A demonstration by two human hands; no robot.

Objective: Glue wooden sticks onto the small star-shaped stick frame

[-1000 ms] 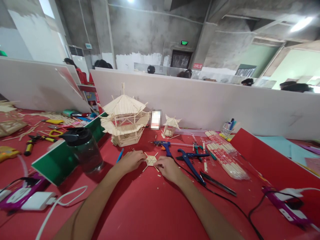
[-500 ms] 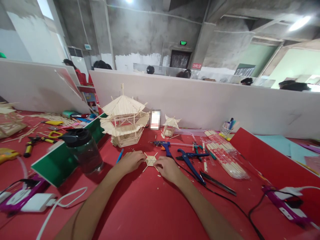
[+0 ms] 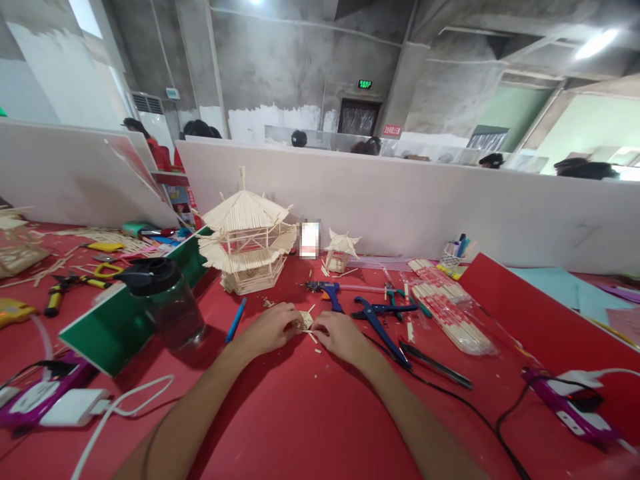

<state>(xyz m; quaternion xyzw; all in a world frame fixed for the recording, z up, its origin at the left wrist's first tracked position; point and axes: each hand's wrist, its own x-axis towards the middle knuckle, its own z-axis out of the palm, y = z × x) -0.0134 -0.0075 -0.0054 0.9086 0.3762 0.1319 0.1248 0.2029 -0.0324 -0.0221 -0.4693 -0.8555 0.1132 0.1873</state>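
Note:
A small hexagonal piece of thin wooden sticks [image 3: 303, 321] lies on the red table [image 3: 300, 413], partly covered by my fingers. My left hand [image 3: 270, 328] pinches its left side with curled fingers. My right hand [image 3: 340, 337] grips its right side, fingers closed on the sticks. Behind them stands a two-tier pavilion model of wooden sticks [image 3: 246, 240], and a smaller stick pavilion [image 3: 341, 251] stands further right.
A blue glue gun [image 3: 325, 291], blue pliers [image 3: 381, 323], packets of chopsticks [image 3: 445, 304] and black cables lie to the right. A dark water bottle [image 3: 163, 301] and a green board [image 3: 120, 319] stand at the left, with power strips [image 3: 40, 393] near the front. White partitions [image 3: 400, 200] close the back.
Both hands have drawn closer together over the hexagonal piece, so more of it is covered now. The camera has shifted slightly.

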